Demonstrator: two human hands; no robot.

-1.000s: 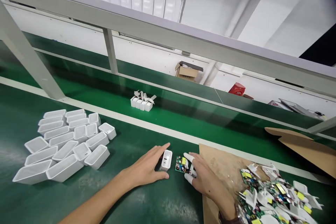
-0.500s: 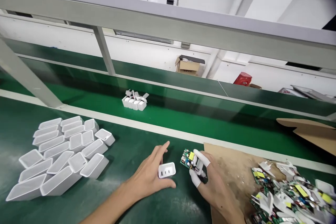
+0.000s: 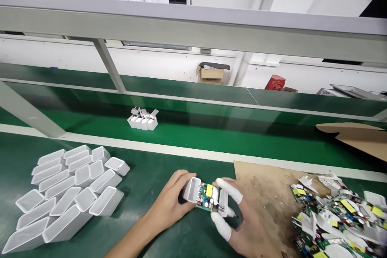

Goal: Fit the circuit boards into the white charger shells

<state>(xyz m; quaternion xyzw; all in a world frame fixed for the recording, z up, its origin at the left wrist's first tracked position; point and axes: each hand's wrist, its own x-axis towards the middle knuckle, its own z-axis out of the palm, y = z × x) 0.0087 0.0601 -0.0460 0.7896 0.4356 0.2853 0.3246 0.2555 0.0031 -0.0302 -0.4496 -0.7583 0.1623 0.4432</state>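
Observation:
My left hand is closed around a white plastic charger housing, its open end turned to the right. With white-cotted thumb and finger, my right hand grips a circuit board by the white plug cover at its right end. Yellow, blue and silver parts sit on the board. The board's left edge is at the mouth of the housing; how far inside it reaches I cannot tell. Both are held over the green table.
Several empty white housings stand on the left. Boards with plug covers are heaped on cardboard at the right. Filled units stand in a row on the green belt, beyond a pale rail.
The housing has turned so its mouth faces the board, and my left fingers have closed around it. My right hand has brought the board left to the housing. The view has shifted slightly.

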